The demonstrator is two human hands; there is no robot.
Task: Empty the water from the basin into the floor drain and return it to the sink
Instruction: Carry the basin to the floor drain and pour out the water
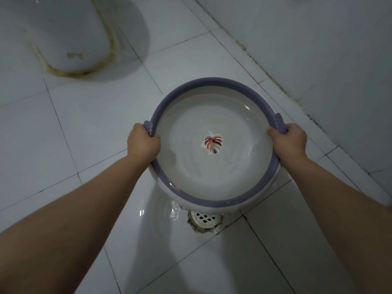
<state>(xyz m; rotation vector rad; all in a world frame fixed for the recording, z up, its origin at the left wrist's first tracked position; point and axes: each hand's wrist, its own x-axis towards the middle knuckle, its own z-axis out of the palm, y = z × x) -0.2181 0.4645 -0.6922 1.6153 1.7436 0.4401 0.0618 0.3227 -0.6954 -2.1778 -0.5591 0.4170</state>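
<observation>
A round white basin (214, 172) with a purple rim and a red leaf print on its bottom is held above the tiled floor. My left hand (143, 142) grips its left handle and my right hand (289, 137) grips its right handle. Clear water lies in the basin, and a thin stream spills over the near left rim. The floor drain (204, 219), a white round grate, sits just below the basin's near edge, partly hidden by it. A wet patch (174, 211) shines to the left of the drain.
A white toilet base (70, 39) with yellowed sealant stands at the far left. The tiled wall (318, 39) runs along the right, with dark grime along its foot. White floor tiles (63, 134) spread all around.
</observation>
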